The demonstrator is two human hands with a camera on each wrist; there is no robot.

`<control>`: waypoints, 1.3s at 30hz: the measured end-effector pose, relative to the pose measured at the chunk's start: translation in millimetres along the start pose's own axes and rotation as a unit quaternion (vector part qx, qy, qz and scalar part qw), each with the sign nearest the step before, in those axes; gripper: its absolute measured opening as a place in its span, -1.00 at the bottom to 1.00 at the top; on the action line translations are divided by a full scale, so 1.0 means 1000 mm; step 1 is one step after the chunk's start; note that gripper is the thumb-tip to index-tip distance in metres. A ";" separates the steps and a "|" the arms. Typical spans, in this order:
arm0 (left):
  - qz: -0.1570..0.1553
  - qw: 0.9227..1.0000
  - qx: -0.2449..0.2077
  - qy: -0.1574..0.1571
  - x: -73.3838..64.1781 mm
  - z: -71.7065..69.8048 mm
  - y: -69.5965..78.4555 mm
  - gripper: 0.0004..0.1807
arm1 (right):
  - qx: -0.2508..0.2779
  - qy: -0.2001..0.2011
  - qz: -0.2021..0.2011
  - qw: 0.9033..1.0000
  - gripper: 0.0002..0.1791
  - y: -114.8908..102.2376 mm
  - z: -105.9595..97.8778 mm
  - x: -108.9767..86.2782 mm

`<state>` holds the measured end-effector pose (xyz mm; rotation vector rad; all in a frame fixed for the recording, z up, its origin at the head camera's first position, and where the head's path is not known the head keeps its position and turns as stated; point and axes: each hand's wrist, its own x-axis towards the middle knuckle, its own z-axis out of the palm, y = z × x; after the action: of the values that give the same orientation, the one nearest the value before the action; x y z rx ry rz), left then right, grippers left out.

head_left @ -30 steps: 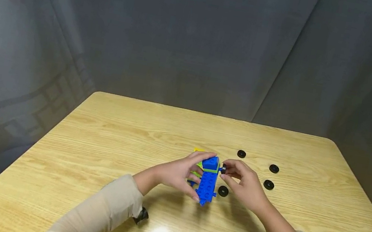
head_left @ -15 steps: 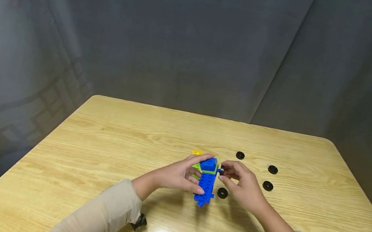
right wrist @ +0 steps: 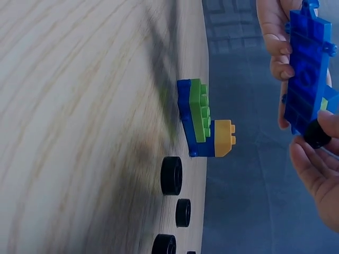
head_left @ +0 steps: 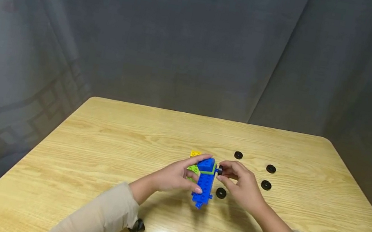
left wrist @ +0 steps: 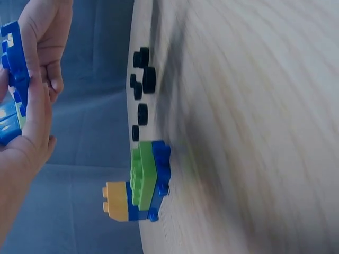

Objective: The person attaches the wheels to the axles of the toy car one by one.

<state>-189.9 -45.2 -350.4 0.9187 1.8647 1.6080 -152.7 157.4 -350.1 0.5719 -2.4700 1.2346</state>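
My left hand [head_left: 171, 177] grips a blue toy car chassis [head_left: 205, 185] raised over the table, thumb across its studded top. A blue block with a thin green layer sits at the chassis's far end. Between thumb and fingers, my right hand [head_left: 244, 186] pinches a small black wheel [head_left: 220, 170] against a side peg at that end. How far the peg enters the wheel cannot be told. The chassis's hollow underside [right wrist: 307, 74] faces the right wrist view, where bare pegs show. Part of the wheel [right wrist: 316, 135] is covered by fingertips.
On the table [head_left: 123, 134] stands a second block car [left wrist: 144, 180], blue, green and yellow, partly behind my left hand in the head view. Several loose black wheels lie around my right hand, among them a near wheel [head_left: 221, 193] and a far wheel [head_left: 238, 155].
My left thumb has slid from the chassis's near end up onto its top. The right hand keeps the wheel at the peg. The head view has shifted slightly.
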 end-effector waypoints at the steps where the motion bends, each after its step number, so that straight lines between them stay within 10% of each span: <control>1: 0.000 1.000 -0.001 0.008 0.000 0.001 0.000 -0.16 | 0.004 0.007 -0.001 1.000 -0.72 0.000 0.000 0.000; 16: 0.024 0.998 -0.049 0.039 -0.001 0.011 0.004 -0.16 | 0.031 0.082 -0.044 0.995 -0.73 -0.001 0.004 0.001; 39: 0.024 0.996 0.073 0.053 -0.003 0.008 0.008 -0.15 | 0.025 0.043 -0.020 0.999 -0.76 -0.006 0.008 0.010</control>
<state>-180.5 -42.2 -343.9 0.9632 2.0708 1.5926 -158.9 145.4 -346.4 0.5644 -2.3523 1.2806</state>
